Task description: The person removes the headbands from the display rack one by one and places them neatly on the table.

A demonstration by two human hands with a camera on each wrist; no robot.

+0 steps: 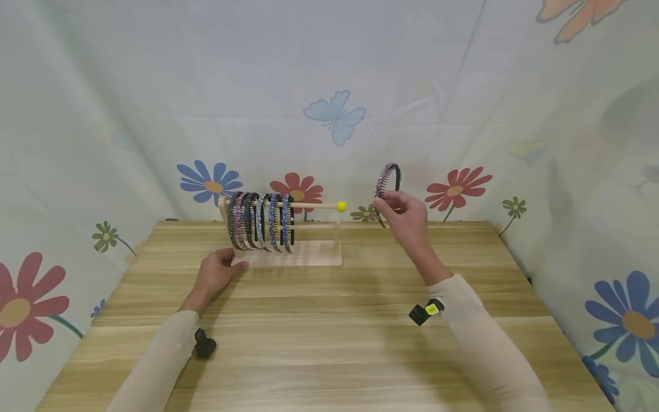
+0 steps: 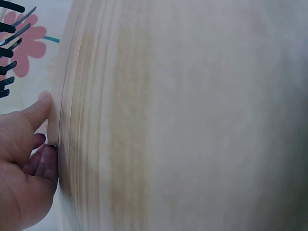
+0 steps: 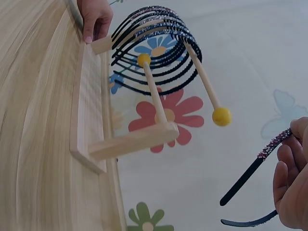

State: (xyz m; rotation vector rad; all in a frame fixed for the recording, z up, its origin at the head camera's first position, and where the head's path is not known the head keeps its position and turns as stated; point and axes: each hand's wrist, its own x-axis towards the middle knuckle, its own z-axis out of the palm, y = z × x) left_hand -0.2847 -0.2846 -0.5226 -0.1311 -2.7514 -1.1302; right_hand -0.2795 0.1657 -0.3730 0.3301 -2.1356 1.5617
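In the head view, my right hand (image 1: 410,222) pinches a glittery pink-and-black toothed headband (image 1: 381,182) in the air, to the right of a wooden display rack. The right wrist view shows that headband (image 3: 275,143) with its dark ends pointing left. My left hand (image 1: 213,272) holds the left end of the rack's base (image 1: 320,254), thumb along the edge. From the left wrist, that hand (image 2: 24,159) is seen with its fingers at the board's corner. Several sparkly headbands (image 1: 286,226) hang on the rack's rods, bunched toward the left.
The upper rod ends in a yellow ball (image 1: 342,206); a lower rod (image 3: 155,91) has a second one. The rack stands near the back edge of a wood-grain table (image 1: 329,332). Behind it hangs a flower-printed cloth (image 1: 257,114).
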